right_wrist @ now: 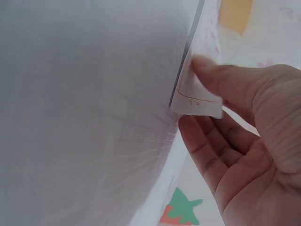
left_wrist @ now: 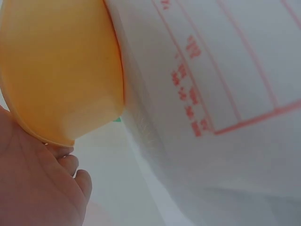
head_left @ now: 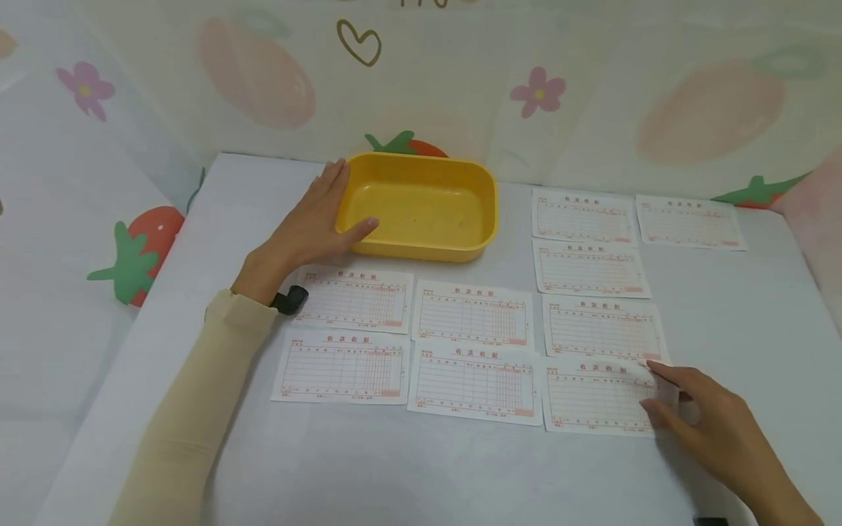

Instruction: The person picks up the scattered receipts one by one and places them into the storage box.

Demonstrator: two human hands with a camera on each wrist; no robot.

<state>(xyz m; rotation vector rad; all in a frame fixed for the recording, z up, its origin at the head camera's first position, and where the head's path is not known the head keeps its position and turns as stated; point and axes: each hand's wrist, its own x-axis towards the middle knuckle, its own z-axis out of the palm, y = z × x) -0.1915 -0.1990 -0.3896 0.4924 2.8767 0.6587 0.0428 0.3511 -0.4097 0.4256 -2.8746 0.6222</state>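
**Slips laid out, one corner lifted**

On the left, the left hand (head_left: 314, 219) lies with straight fingers along the near-left end of the yellow tray (head_left: 421, 166), thumb hooked over the rim — it steadies the tray without gripping it. The tray looks bare inside and stands at the back of the white table (head_left: 723, 314), just beyond the rows of printed slips. If that hand presses harder or slides, the light tray may skate over the smooth cover and ride onto the nearest slip (head_left: 355, 298), which lies just in front of it.

Across the middle the red-lined slips sit flat in rows, edges close and some overlapping. A sleeve or wrist dragged over them could likely scatter the lot.

On the right, the right hand (head_left: 697, 413) pinches the right edge of the nearest slip in the right column (head_left: 595, 398); the wrist view shows thumb (right_wrist: 221, 77) above and fingers below, the corner raised off the table. The paper is thin — a quick pull could crease it, or tug along the neighbouring slip (head_left: 601, 327) that its top edge touches.

The table is covered in plain white, and pale sheets printed with strawberries, flowers and a heart (head_left: 359, 42) hang round it as a backdrop.
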